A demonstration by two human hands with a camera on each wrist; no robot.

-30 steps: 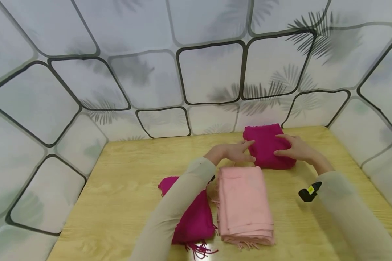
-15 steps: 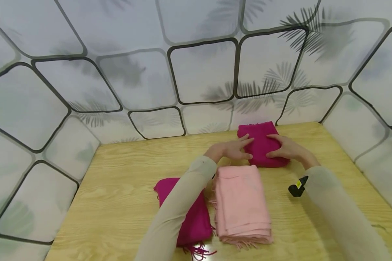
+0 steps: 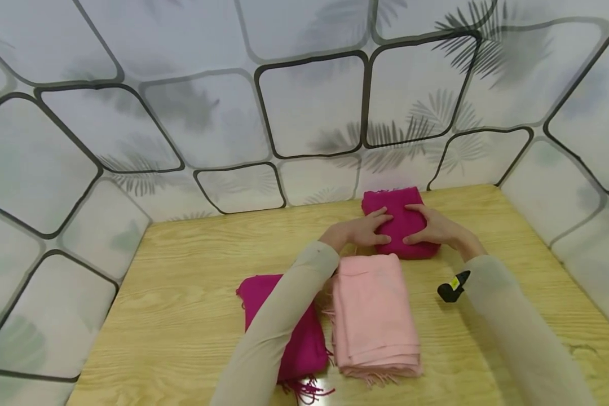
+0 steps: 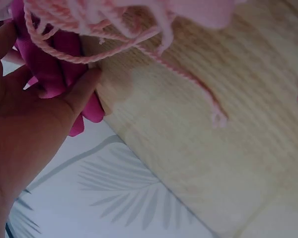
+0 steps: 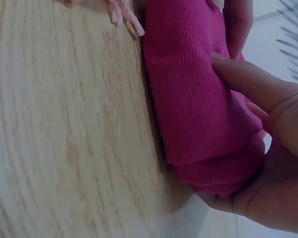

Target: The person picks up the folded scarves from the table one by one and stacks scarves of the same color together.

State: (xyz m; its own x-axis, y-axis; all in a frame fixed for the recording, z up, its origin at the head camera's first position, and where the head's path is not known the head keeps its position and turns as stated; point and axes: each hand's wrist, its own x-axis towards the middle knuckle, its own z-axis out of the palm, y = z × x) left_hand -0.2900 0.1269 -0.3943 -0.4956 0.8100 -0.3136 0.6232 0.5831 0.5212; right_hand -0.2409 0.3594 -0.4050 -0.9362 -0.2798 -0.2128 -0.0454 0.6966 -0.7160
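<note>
At the back of the table lies a folded magenta scarf (image 3: 400,223), with a hand at each side of it. My left hand (image 3: 357,232) grips its left edge; in the left wrist view the thumb lies along the magenta cloth and some fingers are hidden by it. On the other side my right hand (image 3: 440,230) holds the bundle, thumb pressed on top and other fingers around the side, as the right wrist view shows. Just in front, a folded pink scarf (image 3: 375,316) with fringe lies flat. A second magenta scarf (image 3: 304,349) is partly covered by my left forearm.
The wooden table (image 3: 182,293) meets patterned white walls (image 3: 314,107) at the back and both sides. The pink scarf's twisted fringe (image 4: 188,82) trails near my left hand. A small black device (image 3: 453,287) sits at my right wrist.
Both hands have drawn slightly closer together around the rear magenta scarf, which has shifted a little to the left. The view has also moved slightly.
</note>
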